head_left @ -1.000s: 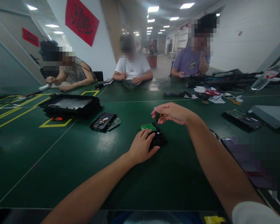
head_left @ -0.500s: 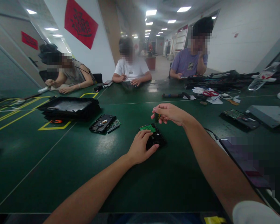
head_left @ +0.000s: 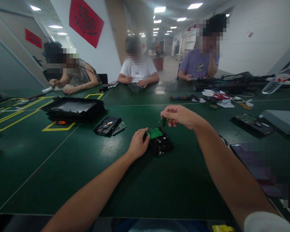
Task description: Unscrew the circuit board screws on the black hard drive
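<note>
A black hard drive (head_left: 161, 143) with a green circuit board (head_left: 155, 132) on its upper face lies flat on the table ahead of me. My left hand (head_left: 139, 143) grips its left edge, thumb on the top and fingers along the far left corner. Just above the drive's far right corner, my right hand (head_left: 177, 116) pinches a small screwdriver (head_left: 164, 121) with a dark and yellow handle, held roughly upright. The screwdriver's tip is too small to make out, so I cannot tell whether it touches the drive.
Left of the drive lie another hard drive (head_left: 107, 125) and a loose circuit board (head_left: 119, 128). Beyond them stands a black tray (head_left: 73, 108). At the right are a third drive (head_left: 252, 124), a grey box (head_left: 280, 120) and a phone-like screen (head_left: 253, 167). Three people sit across the table.
My left hand has drawn back from across the drive to its left edge, uncovering more of the board and casing. My right hand stays above the far corner with the screwdriver.
</note>
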A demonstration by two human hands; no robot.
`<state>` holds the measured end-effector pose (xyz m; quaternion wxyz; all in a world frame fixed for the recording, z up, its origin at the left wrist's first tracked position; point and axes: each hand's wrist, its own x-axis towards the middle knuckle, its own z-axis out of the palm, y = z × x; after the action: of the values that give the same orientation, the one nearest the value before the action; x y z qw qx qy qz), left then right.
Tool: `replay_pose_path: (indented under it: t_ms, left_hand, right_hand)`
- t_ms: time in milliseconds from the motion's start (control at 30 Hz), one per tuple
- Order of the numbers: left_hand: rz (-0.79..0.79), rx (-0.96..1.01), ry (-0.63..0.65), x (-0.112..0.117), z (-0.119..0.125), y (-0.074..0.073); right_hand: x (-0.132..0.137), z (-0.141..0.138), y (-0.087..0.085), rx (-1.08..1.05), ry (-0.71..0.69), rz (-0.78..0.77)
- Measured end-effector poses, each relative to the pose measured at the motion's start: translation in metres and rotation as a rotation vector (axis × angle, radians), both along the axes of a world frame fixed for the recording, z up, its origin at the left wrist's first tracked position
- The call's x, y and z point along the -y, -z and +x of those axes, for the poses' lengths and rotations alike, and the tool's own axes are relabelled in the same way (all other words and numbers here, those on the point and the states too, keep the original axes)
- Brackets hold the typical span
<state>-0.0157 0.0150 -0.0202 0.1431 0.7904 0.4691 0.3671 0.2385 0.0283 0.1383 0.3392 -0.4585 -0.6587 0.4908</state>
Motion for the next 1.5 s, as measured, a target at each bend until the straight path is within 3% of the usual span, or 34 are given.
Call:
replay_pose_path:
  t_ms: [300,900,1133,1500]
  left_hand:
    - [0.006,0.006,-0.078,0.0023,0.0021,0.0011]
    - [0.012,-0.063,-0.035,0.0016,0.0025,0.0055]
    - [-0.027,0.031,-0.146,-0.0003,0.0022,0.0035]
    - [-0.007,-0.021,-0.088,-0.0004,0.0018,0.004]
  right_hand:
    - [-0.0018,0.001,0.0007,0.036,0.015,0.037]
    - [-0.0018,0.0084,0.0001,0.08,0.067,0.109]
    - [0.0011,0.0042,-0.0034,0.082,0.036,0.16]
    - [0.0003,0.0045,-0.0017,0.112,0.036,0.193]
